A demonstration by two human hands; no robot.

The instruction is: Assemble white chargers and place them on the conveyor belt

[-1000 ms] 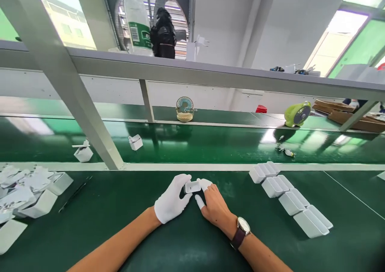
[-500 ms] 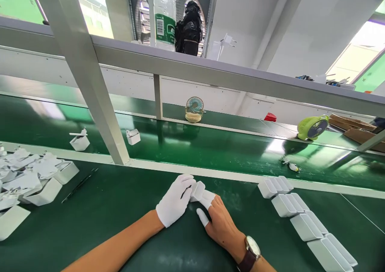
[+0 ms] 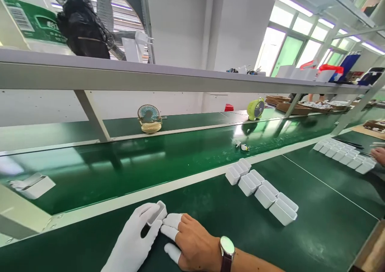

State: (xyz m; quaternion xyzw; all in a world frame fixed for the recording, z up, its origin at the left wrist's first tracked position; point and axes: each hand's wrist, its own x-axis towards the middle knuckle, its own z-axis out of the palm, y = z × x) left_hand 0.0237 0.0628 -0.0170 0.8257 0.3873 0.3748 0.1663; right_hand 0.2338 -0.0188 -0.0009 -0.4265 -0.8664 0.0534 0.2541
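Note:
My left hand (image 3: 132, 240) wears a white glove and pinches a small white plastic case (image 3: 157, 213) just above the green table top. My right hand (image 3: 188, 246) is bare except for white finger cots on the fingertips and a wristwatch. Its covered fingers touch the right end of the same case. Both hands are low in the view, near the front edge of the bench. To the right, a row of several white open cases (image 3: 262, 191) lies on the table, apart from both hands.
A shiny green conveyor belt (image 3: 168, 155) runs behind a white rail; a white case (image 3: 34, 185) rides on it at left. Two small fans (image 3: 149, 118) (image 3: 255, 108) stand beyond. A shelf (image 3: 150, 77) overhead carries a bottle and black bag. Another person's hand (image 3: 379, 155) works by more cases at far right.
The camera has swung to the right and lower, showing the line's far right end. My hands keep hold of the white case, now turned on edge and closer to the white rail.

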